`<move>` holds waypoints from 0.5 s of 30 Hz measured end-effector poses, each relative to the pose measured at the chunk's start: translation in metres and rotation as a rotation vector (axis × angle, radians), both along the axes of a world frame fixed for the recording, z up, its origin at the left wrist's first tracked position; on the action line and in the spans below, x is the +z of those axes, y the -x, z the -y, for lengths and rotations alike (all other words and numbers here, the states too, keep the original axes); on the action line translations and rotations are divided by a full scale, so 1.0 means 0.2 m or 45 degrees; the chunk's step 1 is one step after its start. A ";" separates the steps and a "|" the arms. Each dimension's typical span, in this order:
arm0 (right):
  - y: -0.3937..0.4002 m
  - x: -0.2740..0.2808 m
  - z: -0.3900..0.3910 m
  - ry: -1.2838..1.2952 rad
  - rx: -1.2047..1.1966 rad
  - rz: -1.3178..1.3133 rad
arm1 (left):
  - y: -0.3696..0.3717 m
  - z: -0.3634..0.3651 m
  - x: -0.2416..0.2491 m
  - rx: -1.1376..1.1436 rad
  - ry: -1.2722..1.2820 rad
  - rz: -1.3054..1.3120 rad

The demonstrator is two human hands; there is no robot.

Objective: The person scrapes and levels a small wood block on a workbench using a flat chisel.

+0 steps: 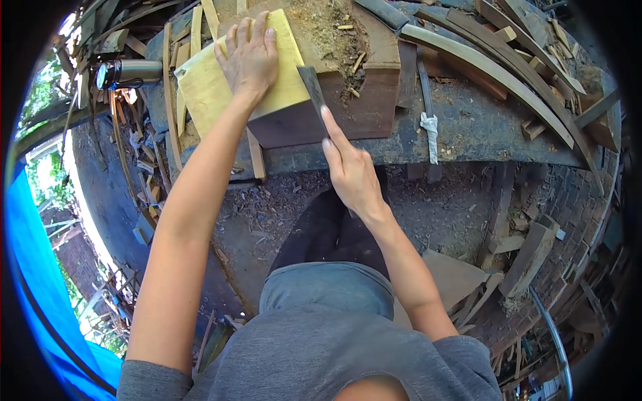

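My left hand (251, 60) lies with fingers spread on the pale yellow top of a wooden block (284, 93). My right hand (349, 167) is wrapped round the handle of a flat, dark metal blade (311, 90), index finger stretched along it. The blade slants up and to the left, its broad end at the right edge of the yellow block. Right beside that edge stands a larger brown wooden block (368, 100), its worn top strewn with wood chips. The handle is mostly hidden in my fist.
The blocks rest on a dark workbench (468, 137). A metal flask (130, 73) lies at the left among wood strips. To the right are a tool with a white-wrapped handle (429, 134) and long curved wood strips (495, 73). Wood shavings cover the ground (267, 207).
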State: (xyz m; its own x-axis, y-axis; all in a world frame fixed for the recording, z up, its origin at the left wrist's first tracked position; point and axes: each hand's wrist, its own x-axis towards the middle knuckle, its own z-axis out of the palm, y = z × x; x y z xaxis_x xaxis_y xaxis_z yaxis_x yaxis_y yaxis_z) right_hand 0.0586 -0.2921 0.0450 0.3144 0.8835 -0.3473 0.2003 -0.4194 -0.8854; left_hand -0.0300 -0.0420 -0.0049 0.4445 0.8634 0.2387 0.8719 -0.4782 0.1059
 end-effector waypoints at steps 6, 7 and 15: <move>-0.01 0.00 0.04 -0.040 0.063 0.196 | 0.01 0.00 -0.02 -0.011 -0.010 0.014; -0.01 -0.02 -0.04 -0.136 0.012 0.241 | 0.01 0.00 -0.02 -0.003 -0.003 0.003; 0.02 -0.03 0.11 -0.082 0.101 0.496 | 0.01 0.02 -0.04 0.011 -0.059 -0.022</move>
State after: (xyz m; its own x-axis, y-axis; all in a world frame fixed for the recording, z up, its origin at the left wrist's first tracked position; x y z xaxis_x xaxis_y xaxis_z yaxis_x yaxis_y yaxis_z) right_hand 0.0538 -0.3148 0.0396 0.3413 0.9264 -0.1588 0.5561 -0.3353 -0.7605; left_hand -0.0323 -0.0454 -0.0133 0.4415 0.8553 0.2710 0.8775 -0.4746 0.0683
